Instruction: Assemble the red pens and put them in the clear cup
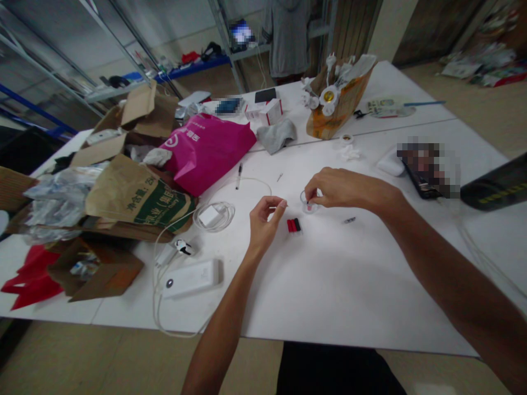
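My right hand (329, 186) reaches down over a small clear round dish (303, 205), its fingertips pinched inside the rim. A small reddish bit shows near those fingertips; whether they grip it is unclear. My left hand (263, 216) hovers just left of the dish, thumb and index finger brought together at the tips. Anything between them is too small to name. Just in front of the dish lie several small red and black cylinders (293, 225), side by side. A small dark-and-silver piece (349, 220) rests to the right, and a tiny metal pin-like piece (280, 176) lies behind.
Left on the white table are a power bank (191, 278), a coiled cable with charger (212, 215), a pen (239, 175), a pink bag (209, 148) and cardboard boxes (96, 269). A phone (424, 175) and dark bottle (498, 184) are at right; a paper bag (340, 107) stands behind.
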A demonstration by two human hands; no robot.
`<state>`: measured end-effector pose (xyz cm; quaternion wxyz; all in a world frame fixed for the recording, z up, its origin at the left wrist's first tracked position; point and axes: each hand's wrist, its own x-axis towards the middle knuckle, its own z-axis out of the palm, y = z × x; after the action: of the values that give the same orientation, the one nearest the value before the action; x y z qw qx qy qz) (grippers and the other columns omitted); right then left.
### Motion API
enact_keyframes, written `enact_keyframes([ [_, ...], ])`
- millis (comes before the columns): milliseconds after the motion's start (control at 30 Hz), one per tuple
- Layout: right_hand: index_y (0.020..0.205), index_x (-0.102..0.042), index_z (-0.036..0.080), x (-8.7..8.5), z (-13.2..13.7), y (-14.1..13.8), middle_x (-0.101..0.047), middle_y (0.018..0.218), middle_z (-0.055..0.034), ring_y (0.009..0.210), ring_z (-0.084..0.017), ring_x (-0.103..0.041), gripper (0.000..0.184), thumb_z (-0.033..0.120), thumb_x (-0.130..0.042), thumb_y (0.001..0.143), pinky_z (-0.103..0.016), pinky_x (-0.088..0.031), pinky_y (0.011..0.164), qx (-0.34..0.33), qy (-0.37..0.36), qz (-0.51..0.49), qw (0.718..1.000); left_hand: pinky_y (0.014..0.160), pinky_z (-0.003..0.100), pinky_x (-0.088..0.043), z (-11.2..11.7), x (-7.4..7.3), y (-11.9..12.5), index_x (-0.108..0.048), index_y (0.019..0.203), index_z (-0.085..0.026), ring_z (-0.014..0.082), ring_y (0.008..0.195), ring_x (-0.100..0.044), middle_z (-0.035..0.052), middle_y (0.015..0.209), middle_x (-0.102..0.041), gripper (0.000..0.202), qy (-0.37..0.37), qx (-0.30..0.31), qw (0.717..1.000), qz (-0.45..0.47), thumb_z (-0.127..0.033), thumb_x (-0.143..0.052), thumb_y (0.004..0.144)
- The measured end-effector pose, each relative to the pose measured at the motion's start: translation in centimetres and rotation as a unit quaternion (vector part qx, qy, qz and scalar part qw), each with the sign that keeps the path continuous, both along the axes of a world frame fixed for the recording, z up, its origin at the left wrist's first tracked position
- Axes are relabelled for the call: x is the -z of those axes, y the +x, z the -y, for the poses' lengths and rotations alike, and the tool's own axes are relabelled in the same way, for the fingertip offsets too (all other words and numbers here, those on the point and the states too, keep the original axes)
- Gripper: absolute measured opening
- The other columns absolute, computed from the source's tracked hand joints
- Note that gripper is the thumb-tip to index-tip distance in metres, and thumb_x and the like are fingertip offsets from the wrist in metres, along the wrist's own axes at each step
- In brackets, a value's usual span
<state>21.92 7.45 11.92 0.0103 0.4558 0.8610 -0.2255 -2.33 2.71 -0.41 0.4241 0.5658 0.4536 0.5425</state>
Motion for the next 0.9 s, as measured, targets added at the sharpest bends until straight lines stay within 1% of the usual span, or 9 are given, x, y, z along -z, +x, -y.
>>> enact_keyframes([
  [400, 0.101, -0.090, 0.026, 0.44, -0.15, 0.26, -0.081, 0.088, -0.0079, 0.091, -0.027, -0.076, 0.016, 0.030, -0.077, 0.091, -0.036, -0.047, 0.082, 0.007, 0.010, -0.024, 1.000, 0.089, 0.032, -0.058, 0.09, -0.23, 0.09, -0.078, 0.100, -0.021, 0.0187, 0.095, -0.074, 0.0054, 0.099, -0.078, 0.031, -0.005, 0.004, 1.000, 0.003, -0.050, -0.086, 0.099],
  [667, 0.096, -0.089, 0.027, 0.63, -0.19, 0.51, -0.079, 0.085, -0.0072, 0.090, -0.027, -0.075, 0.013, 0.033, -0.082, 0.089, -0.036, -0.048, 0.082, 0.015, 0.011, -0.056, 0.998, 0.088, 0.032, -0.058, 0.13, -0.19, 0.09, -0.077, 0.101, -0.021, 0.0184, 0.095, -0.074, 0.0052, 0.099, -0.078, 0.030, -0.008, 0.006, 1.000, 0.008, -0.049, -0.086, 0.099],
  [900, 0.099, -0.090, 0.026, 0.46, -0.17, 0.65, -0.079, 0.083, -0.0076, 0.088, -0.027, -0.075, 0.016, 0.034, -0.079, 0.091, -0.036, -0.048, 0.081, 0.010, 0.018, -0.054, 0.998, 0.089, 0.034, -0.059, 0.10, -0.17, 0.07, -0.077, 0.101, -0.021, 0.0200, 0.095, -0.075, 0.0063, 0.100, -0.079, 0.034, -0.012, 0.004, 1.000, -0.003, -0.053, -0.086, 0.098],
])
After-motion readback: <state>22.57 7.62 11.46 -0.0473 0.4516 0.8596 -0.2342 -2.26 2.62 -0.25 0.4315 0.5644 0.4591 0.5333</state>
